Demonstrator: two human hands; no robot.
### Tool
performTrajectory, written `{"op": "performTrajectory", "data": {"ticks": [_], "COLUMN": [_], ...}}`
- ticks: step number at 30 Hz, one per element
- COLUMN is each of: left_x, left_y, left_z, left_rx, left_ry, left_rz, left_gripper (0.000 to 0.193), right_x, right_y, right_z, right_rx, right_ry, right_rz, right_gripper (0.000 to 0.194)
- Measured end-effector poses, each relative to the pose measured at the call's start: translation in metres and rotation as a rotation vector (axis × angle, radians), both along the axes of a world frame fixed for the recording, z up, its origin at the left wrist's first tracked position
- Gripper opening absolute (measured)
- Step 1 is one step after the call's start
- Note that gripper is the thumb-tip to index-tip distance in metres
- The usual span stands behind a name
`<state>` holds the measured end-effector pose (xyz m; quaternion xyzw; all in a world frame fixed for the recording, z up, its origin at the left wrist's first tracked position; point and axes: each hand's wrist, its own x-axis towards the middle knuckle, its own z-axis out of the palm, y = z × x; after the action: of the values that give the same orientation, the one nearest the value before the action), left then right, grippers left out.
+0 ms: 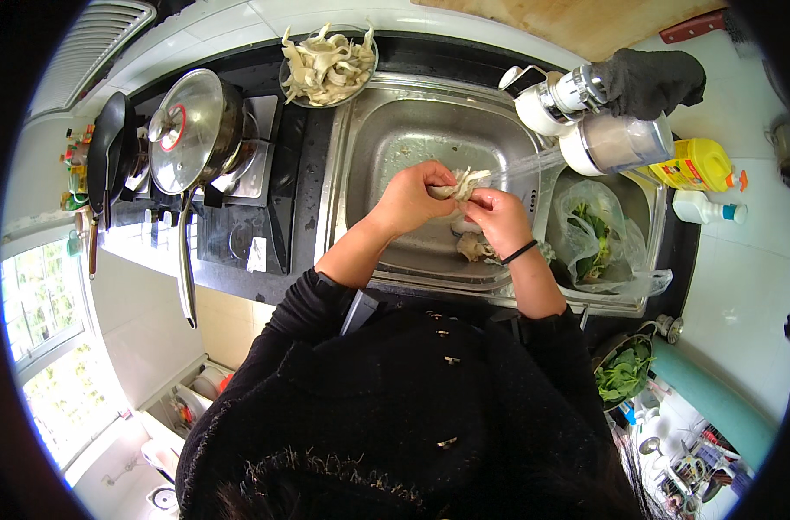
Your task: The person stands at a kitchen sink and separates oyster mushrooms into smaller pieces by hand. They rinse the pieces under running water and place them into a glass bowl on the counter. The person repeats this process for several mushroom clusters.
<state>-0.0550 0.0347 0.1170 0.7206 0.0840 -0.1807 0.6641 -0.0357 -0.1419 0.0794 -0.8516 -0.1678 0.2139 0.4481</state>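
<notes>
Over the steel sink [434, 120], my left hand [413, 200] and my right hand [500, 218] both hold a piece of oyster mushroom [463, 185], the fingertips of each pinching one side. A stream of water [531, 164] from the white faucet unit [580, 148] reaches the mushroom. More oyster mushroom [476, 247] lies low in the basin, partly hidden by my right hand and wrist. Behind the sink's left corner stands a glass bowl [374, 73] heaped with torn oyster mushrooms [330, 65].
A clear plastic bag [619, 244] of leafy greens [590, 240] lies in the smaller right basin. A lidded pan [190, 133] stands on the gas stove at left, its handle pointing towards me. A yellow detergent bottle [694, 164] and a white bottle [701, 207] stand at right. Spinach [625, 372] fills a container.
</notes>
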Motion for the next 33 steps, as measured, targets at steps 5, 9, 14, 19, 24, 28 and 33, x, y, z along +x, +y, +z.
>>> {"op": "performTrajectory", "data": {"ticks": [5,9,14,19,24,28,33], "left_x": [0.000,0.000,0.006,0.008,-0.009,-0.002,0.028], "left_y": [-0.001,-0.004,0.016,0.040,-0.004,0.004,0.056], "left_z": [0.007,0.005,0.000,-0.011,-0.046,-0.061,-0.028], "left_rx": [0.209,0.160,-0.469,-0.564,-0.264,-0.327,-0.234], "left_ry": [-0.115,-0.100,-0.021,0.112,0.070,0.075,-0.038], "left_rz": [-0.054,-0.027,0.247,0.444,0.154,0.210,0.410], "left_gripper": [0.025,0.022,0.026,0.024,0.033,0.030,0.025], "right_x": [-0.005,-0.006,-0.003,-0.005,-0.005,-0.001,0.007], "right_y": [0.006,0.013,0.004,-0.007,0.014,0.016,0.007], "right_z": [0.020,0.020,0.012,0.004,-0.011,-0.015,-0.019], "right_rx": [0.026,-0.049,-0.068,-0.127,-0.083,0.272,0.501], "right_ry": [-0.007,-0.045,-0.073,0.009,-0.062,0.264,0.592], "right_rz": [-0.103,-0.115,-0.156,-0.168,-0.056,-0.075,-0.311], "right_gripper": [0.012,0.013,0.017,0.017,0.015,0.025,0.028]}}
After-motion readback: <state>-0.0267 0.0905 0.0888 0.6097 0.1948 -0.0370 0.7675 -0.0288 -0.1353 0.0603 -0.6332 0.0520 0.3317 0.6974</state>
